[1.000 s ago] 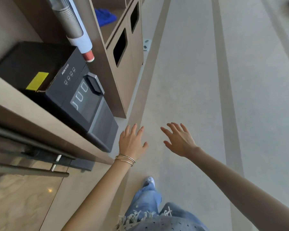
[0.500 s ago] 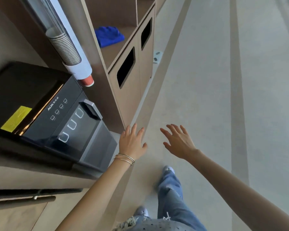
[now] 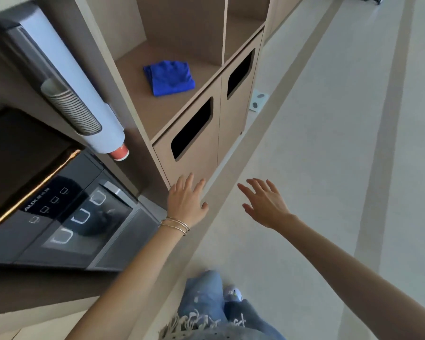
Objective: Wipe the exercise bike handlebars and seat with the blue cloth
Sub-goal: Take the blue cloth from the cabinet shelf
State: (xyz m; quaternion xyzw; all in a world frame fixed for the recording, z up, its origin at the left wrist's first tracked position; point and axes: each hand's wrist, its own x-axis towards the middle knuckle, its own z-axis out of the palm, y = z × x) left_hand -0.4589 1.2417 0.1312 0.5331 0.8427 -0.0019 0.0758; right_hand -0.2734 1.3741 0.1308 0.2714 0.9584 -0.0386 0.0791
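The blue cloth [image 3: 169, 77] lies folded on a brown shelf [image 3: 157, 111] of a wooden cabinet, ahead and to the upper left. My left hand [image 3: 185, 203] is stretched forward below the cabinet front, fingers straight, holding nothing. My right hand [image 3: 264, 203] is held out beside it over the floor, fingers spread, empty too. Both hands are well short of the cloth. No exercise bike shows in the head view.
A dark water dispenser [image 3: 66, 212] stands on a counter at the left, with a cup dispenser [image 3: 81, 111] above it. Two slotted bin doors [image 3: 194, 136] sit under the shelf. Pale floor [image 3: 329, 155] stretches to the right. My legs [image 3: 206, 303] are below.
The view has moved forward along the counter, so the cabinet and blue cloth appear larger and closer. Both hands stay outstretched and empty.
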